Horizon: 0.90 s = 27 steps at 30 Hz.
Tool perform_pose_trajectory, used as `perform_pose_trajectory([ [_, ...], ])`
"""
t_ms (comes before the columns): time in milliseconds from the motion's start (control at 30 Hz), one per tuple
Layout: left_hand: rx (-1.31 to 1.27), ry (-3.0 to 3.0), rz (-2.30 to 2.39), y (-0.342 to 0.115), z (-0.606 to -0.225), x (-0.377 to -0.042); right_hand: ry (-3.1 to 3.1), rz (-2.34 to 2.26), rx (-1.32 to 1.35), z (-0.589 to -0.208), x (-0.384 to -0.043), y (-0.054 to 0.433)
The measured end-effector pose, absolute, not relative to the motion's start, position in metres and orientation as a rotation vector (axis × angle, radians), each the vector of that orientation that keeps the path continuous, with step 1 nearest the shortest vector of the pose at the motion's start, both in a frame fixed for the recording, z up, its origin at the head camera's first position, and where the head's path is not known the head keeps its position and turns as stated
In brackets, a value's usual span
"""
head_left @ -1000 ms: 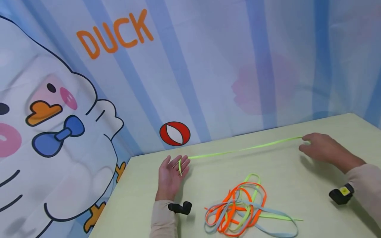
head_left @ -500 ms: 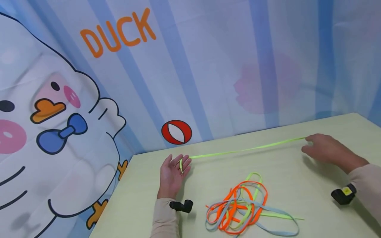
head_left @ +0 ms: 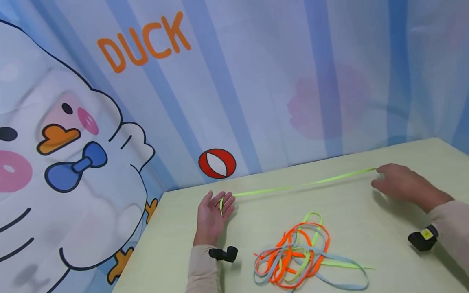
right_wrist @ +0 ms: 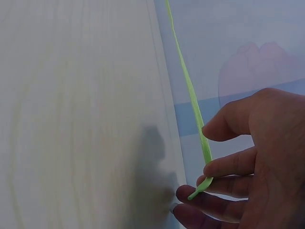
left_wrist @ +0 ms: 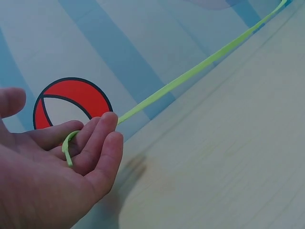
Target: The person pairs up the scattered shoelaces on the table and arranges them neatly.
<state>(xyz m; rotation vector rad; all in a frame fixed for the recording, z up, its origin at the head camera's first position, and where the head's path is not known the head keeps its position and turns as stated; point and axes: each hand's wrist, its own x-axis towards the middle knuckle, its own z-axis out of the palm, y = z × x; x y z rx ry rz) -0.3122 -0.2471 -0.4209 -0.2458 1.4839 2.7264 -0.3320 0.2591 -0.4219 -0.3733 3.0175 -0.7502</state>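
Observation:
A flat neon yellow-green shoelace [head_left: 271, 190] stretches nearly straight above the far part of the table, between both hands. My left hand [head_left: 212, 215] is palm up, fingers extended, and grips the lace between its fingers. One short end [left_wrist: 68, 151] of the lace dangles over the palm in the left wrist view. At the far right, palm down, my right hand [head_left: 401, 183] holds the other end. In the right wrist view the lace passes the thumb tip and runs between the fingers, its tip [right_wrist: 193, 195] poking out beyond them.
Nearer on the pale table [head_left: 165, 244] lies a loose tangle of flat laces: orange [head_left: 290, 252], grey-blue [head_left: 344, 286] and yellow-green [head_left: 346, 265]. A printed curtain [head_left: 256, 81] with a duck [head_left: 99, 228] hangs behind the table's back edge.
Both hands keep almost the same place with the lace stretched between them. The short end over the left palm has shifted slightly.

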Motion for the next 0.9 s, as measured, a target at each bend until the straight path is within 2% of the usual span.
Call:
perform_pose_trajectory([
  [300,-0.252,1.450,2.735,-0.246,-0.425,-0.316,3.008,-0.801,-0.373,-0.425,-0.335,0.261],
  [900,-0.330,1.558,2.670,-0.248,-0.429,-0.317,3.078,-0.622,-0.414,-0.429,-0.342,0.265],
])
